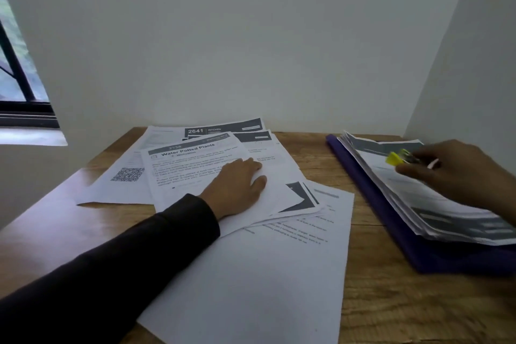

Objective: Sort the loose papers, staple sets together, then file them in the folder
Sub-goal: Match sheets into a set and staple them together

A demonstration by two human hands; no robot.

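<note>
Pressing flat, left hand fingers straight on loose papers mid-table. Right hand pinches yellow stapler over folder stack, so papers lie left of stapler; left hand's nearer.

left hand flat on loose papers, right hand gripping yellow stapler over folder

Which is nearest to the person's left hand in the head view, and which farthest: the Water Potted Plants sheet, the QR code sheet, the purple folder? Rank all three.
1. Water Potted Plants sheet: directly under the left hand.
2. QR code sheet: to its left, on the table.
3. Purple folder: far right, under the stack of papers.
</note>
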